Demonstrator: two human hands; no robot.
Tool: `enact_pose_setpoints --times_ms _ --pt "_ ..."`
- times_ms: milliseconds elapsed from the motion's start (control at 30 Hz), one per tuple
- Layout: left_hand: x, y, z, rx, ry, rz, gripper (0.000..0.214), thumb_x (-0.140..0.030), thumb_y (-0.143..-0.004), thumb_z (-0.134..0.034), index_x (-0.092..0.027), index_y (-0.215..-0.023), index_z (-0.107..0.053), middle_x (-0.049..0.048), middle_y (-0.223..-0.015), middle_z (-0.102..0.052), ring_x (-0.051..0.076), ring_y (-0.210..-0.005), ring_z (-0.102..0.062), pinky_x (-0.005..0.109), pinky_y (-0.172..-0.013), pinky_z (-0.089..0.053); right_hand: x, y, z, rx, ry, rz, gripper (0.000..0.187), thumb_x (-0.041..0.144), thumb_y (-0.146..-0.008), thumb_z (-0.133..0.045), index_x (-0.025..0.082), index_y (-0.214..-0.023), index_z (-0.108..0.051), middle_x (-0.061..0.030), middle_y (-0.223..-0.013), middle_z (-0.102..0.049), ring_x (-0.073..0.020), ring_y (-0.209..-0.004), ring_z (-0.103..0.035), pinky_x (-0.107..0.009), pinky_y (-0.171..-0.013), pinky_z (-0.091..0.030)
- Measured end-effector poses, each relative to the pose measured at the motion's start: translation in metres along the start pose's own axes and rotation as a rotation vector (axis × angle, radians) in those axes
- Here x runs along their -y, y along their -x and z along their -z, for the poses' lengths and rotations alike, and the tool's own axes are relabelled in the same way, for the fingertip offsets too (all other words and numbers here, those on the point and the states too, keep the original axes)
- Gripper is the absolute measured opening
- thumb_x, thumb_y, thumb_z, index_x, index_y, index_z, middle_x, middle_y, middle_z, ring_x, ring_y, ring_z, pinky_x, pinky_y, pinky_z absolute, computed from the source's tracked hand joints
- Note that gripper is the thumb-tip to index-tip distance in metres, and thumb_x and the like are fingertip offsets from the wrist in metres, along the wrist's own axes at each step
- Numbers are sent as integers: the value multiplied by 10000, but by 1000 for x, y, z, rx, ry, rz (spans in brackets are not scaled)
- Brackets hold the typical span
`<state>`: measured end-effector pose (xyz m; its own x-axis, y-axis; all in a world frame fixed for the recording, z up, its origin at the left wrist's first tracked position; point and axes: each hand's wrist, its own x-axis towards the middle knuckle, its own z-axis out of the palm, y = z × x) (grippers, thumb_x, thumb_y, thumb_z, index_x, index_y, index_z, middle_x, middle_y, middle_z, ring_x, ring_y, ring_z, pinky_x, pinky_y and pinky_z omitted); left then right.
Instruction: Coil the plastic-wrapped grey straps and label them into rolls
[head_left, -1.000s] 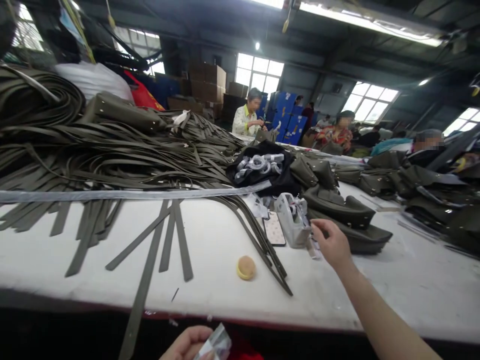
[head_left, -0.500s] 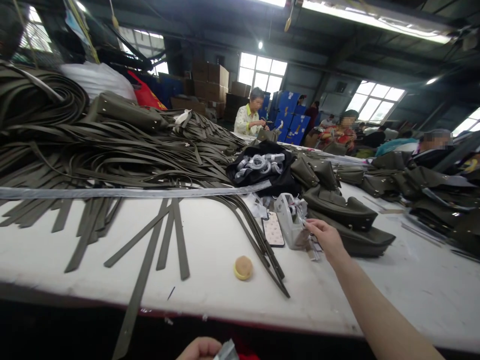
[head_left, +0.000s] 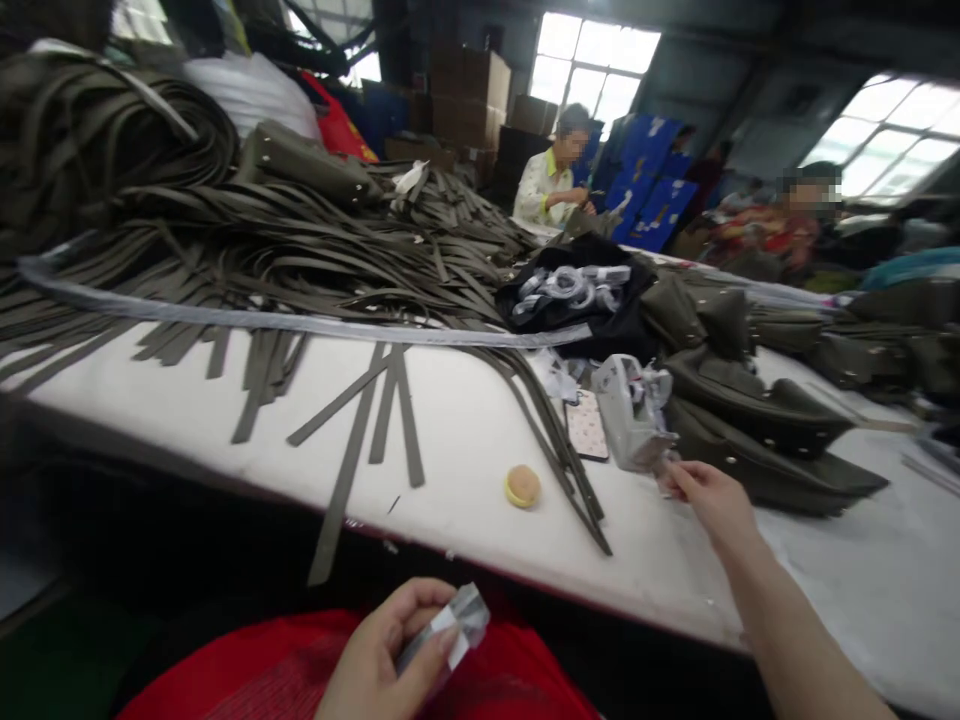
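Note:
My left hand (head_left: 386, 655) is low in front of me, above red cloth, and pinches a small shiny silver packet (head_left: 450, 628). My right hand (head_left: 709, 498) reaches across the white table (head_left: 465, 440) to the grey tape dispenser (head_left: 628, 424), its fingertips closed on something small and clear at the dispenser's near end. A phone in a patterned case (head_left: 586, 430) lies just left of the dispenser. A small round yellow-tan pad (head_left: 522, 486) sits near the table's front edge.
A big heap of dark olive straps (head_left: 225, 230) fills the table's left and back, with loose strips (head_left: 390, 410) spilling to the front edge. Olive bag pieces (head_left: 765, 430) lie at the right. A black bundle holding metal rings (head_left: 574, 290) sits behind. Other people work at the far end.
The view has tipped down and left, bringing my left hand, its packet and the red cloth into sight. My right hand has drawn back slightly toward the dispenser's near end.

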<state>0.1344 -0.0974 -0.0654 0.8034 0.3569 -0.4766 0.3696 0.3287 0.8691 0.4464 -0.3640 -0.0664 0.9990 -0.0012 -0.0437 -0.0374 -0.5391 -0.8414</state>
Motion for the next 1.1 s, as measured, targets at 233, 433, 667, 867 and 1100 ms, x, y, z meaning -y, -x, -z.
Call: enact_pose_setpoints --times_ms 233,433,667,867,1100 --pt "-6 0 5 -166 142 -69 464 -479 -738 -779 -133 -992 -604 89 -898 -725 160 -785 -652 241 -745 -467 46 97 -52 495 78 203 362 571 -744 -663 211 -770 -698 -48 -684 -694 -214 -653 -643 -327 -666 -530" --pt "8 2 7 -232 167 -94 481 -479 -748 -770 -124 -1021 -592 80 -872 -706 142 -733 -633 228 -683 -461 77 182 -114 1080 -179 230 338 492 -880 -597 181 -769 -671 -21 -676 -662 -147 -643 -596 -246 -649 -486" --pt "12 5 11 -260 162 -112 435 -434 -782 -742 -123 -1041 -582 85 -895 -699 147 -749 -633 247 -713 -479 81 198 -139 1197 -246 106 403 539 -846 -617 165 -694 -599 -11 -624 -629 -132 -601 -549 -251 -628 -453" --pt "13 5 12 -243 148 -105 422 -421 -794 -729 -124 -1050 -574 82 -882 -696 154 -742 -635 254 -700 -485 80 199 -142 1202 -170 30 487 630 -773 -638 173 -629 -552 -9 -579 -608 -126 -560 -507 -258 -590 -417" --pt "17 5 14 -262 76 -155 302 -385 -886 -624 -130 -1047 -600 74 -907 -697 148 -794 -632 240 -735 -483 74 201 -150 1169 -135 7 466 592 -769 -657 165 -614 -554 0 -558 -601 -107 -527 -470 -244 -555 -383"
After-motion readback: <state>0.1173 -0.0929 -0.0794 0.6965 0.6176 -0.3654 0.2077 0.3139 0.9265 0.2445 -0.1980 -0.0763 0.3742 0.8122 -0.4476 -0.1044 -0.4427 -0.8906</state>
